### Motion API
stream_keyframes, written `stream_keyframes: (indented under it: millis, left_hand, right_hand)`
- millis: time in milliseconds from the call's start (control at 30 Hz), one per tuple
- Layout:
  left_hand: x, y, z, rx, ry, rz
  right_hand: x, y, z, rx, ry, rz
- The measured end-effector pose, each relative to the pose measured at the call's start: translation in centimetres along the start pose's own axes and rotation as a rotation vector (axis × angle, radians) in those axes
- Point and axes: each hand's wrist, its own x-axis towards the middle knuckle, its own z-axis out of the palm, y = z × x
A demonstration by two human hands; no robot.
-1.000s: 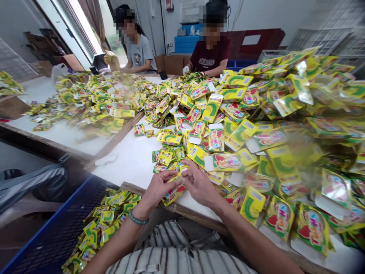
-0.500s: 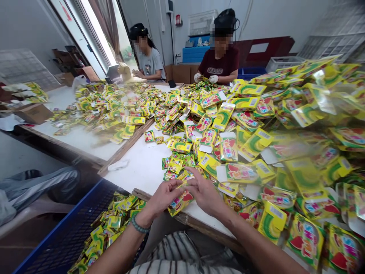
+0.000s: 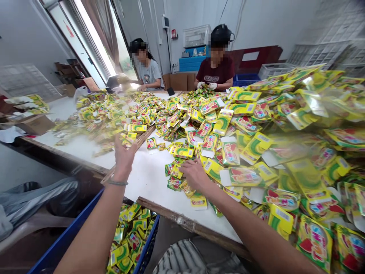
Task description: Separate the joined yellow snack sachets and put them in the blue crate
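A white worktop [image 3: 149,177] carries heaped yellow boxes [image 3: 230,152]. Above it, the left hand [image 3: 124,158] has its fingers loosely parted. The right hand [image 3: 195,175] bends its fingers onto small sachets [image 3: 174,182] beside the heap; whether they grip any, I cannot tell. A blue basket [image 3: 61,242] below holds many yellow packs [image 3: 121,253].

The wearer's two hands [image 3: 124,156] [image 3: 197,175], two coworkers [image 3: 151,74] [image 3: 215,70] and uncountable packets [image 3: 246,176] show.

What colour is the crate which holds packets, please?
The crate is blue, clearest in the head view.
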Motion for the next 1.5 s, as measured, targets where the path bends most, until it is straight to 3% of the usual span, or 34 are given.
stream_keyframes:
  millis: [67, 133, 233, 333, 467, 533, 633, 733, 833, 933, 1167, 1400, 1500]
  left_hand:
    - [-2.8, -0.5, 0.7, 0.101, -0.074, -0.020]
    - [-6.3, -0.8, 1.9, 0.100, -0.232, -0.053]
    - [-10.2, -0.7, 3.9, 0.096, -0.393, 0.006]
    - [-11.5, -0.1, 5.6, 0.224, -0.440, 0.149]
    - [-12.0, 0.9, 7.6, 0.450, -0.572, 0.416]
    - [-12.4, 1.1, 8.4, 0.482, -0.614, 0.463]
    - [-12.8, 0.9, 8.6, 0.375, -0.520, 0.344]
    - [-12.8, 0.7, 7.7, 0.088, -0.412, 0.065]
    - [-13.2, 0.7, 6.9, -0.257, -0.412, -0.216]
    - [-14.5, 0.8, 7.0, -0.364, -0.445, -0.377]
    - [-16.6, 0.9, 7.8, -0.315, -0.596, -0.412]
    - [-16.4, 2.4, 7.7, -0.476, -0.411, -0.507]
    - [-16.4, 2.9, 7.5, -0.518, -0.381, -0.546]
  right_hand:
    - [0.4, 0.6, 0.3, 0.049, 0.059, 0.046]
    - [0.3, 1.1, 0.1, 0.138, 0.162, 0.124]
    - [-0.3, 1.5, -1.0, 0.281, 0.222, 0.246]
    - [-1.2, 1.4, -2.0, 0.405, 0.210, 0.335]
    - [-2.7, 1.2, -2.8, 0.628, 0.291, 0.445]
    - [-3.6, 1.1, -3.1, 0.710, 0.334, 0.490]
    - [-4.8, 1.3, -3.2, 0.839, 0.375, 0.559]
    - [-5.4, 1.4, -2.9, 1.044, 0.376, 0.625]
    - [-5.3, 1.3, -2.0, 1.183, 0.374, 0.661]
    - [-5.2, 0.8, -1.1, 1.193, 0.331, 0.630]
    - [-6.4, 0.6, 0.2, 1.089, 0.278, 0.587]
    - [-6.5, 0.8, -0.1, 1.142, 0.367, 0.546]
    - [-6.6, 1.0, -0.8, 1.158, 0.352, 0.540]
